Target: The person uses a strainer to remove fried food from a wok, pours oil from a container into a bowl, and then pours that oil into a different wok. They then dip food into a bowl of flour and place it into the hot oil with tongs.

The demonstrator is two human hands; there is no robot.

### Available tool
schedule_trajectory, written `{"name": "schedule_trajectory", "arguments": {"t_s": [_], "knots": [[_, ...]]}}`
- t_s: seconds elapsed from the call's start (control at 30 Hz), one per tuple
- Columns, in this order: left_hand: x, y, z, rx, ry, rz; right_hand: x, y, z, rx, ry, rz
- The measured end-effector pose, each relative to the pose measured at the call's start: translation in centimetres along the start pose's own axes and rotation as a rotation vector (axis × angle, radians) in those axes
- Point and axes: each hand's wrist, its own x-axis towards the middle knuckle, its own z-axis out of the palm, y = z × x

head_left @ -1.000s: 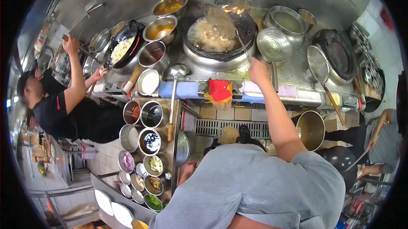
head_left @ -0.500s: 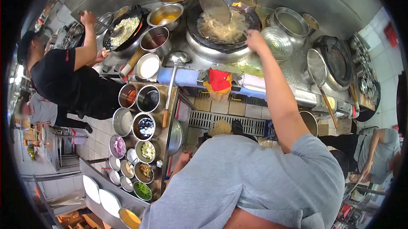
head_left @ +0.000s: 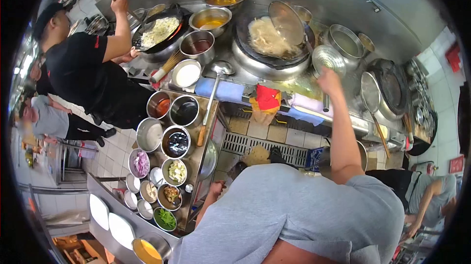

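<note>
My right hand (head_left: pixel 329 81) is closed round the handle of a round strainer (head_left: pixel 286 25), and a dark handle end shows below my fist. The strainer is tilted over the right side of a large wok (head_left: pixel 244 50). Inside the wok, pale, foamy food (head_left: pixel 267 36) lies in a mass. Beside my right hand, a perforated skimmer (head_left: pixel 329 59) rests on the stove. My left hand (head_left: pixel 216 187) is low by my body, near the edge of the side table. Its fingers are curled, and whatever they may hold is hidden.
On the left, a co-worker in black (head_left: pixel 81 65) works a second wok (head_left: pixel 162 33). A ladle (head_left: pixel 222 68) lies along the side table among several ingredient pots (head_left: pixel 159 104). Another strainer (head_left: pixel 370 92) and wok (head_left: pixel 387 85) are at right. A red cloth (head_left: pixel 267 98) hangs at the stove front.
My right hand has moved right and towards me, drawing the strainer to the wok's right side. The food looks more gathered and the steam thinner. The whole view has shifted slightly.
</note>
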Motion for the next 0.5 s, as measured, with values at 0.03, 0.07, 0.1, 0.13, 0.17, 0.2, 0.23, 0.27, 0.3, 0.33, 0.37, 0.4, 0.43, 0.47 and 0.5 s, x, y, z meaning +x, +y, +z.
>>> {"name": "schedule_trajectory", "arguments": {"t_s": [0.03, 0.07, 0.1, 0.13, 0.17, 0.2, 0.23, 0.27, 0.3, 0.33, 0.37, 0.4, 0.43, 0.47, 0.5], "knots": [[1.3, -2.3, 0.3, -0.047, -0.043, 0.016, 0.8, 1.0, 2.7, -0.119, 0.021, -0.023], [-0.4, -0.4, 0.2, -0.079, -0.026, -0.097, 2.1, 1.2, 5.2, -0.125, -0.036, 0.035], [-2.7, 2.7, -0.2, -0.112, -0.005, -0.209, 3.2, 0.5, 5.4, -0.056, -0.066, 0.077], [-2.6, 2.4, 0.0, -0.115, -0.009, -0.207, 3.9, -0.5, 4.6, 0.011, -0.087, 0.11], [-2.4, 2.3, -0.4, -0.045, -0.07, -0.174, 3.9, -0.9, 3.1, 0.009, -0.083, 0.105], [-2.0, 1.4, -0.6, -0.007, -0.097, -0.157, 2.9, -1.9, 0.8, 0.001, -0.054, 0.075], [-1.7, 0.4, -0.7, 0.032, -0.122, -0.138, 1.9, -2.4, -0.4, -0.005, -0.024, 0.044], [-0.9, -1.1, -0.5, 0.066, -0.102, -0.117, 0.9, -2.0, -0.1, 0.001, -0.012, 0.035], [-0.2, -0.7, -0.8, 0.083, -0.088, -0.096, -0.1, -1.3, 0.6, 0.093, 0.01, 0.03], [0.5, -0.2, -1.0, 0.1, -0.074, -0.076, -0.1, -0.3, 1.7, 0.184, 0.033, 0.029], [-0.2, 0.6, -1.2, -0.011, -0.045, -0.137, 0.7, -0.6, 3.7, 0.053, 0.051, -0.019], [0.2, -0.7, -0.7, 0.003, -0.065, -0.1, 1.4, -1.3, 6.3, -0.083, 0.059, -0.054], [0.7, -2.1, -0.2, 0.016, -0.084, -0.063, 3.2, -1.1, 8.4, -0.033, -0.029, -0.058], [1.0, -3.2, 0.3, 0.029, -0.103, -0.026, 4.8, -1.7, 9.0, 0.031, 0.018, -0.054], [2.4, -5.2, 1.1, -0.194, -0.09, -0.199, 6.2, -3.3, 7.2, 0.034, -0.02, -0.04]]}}
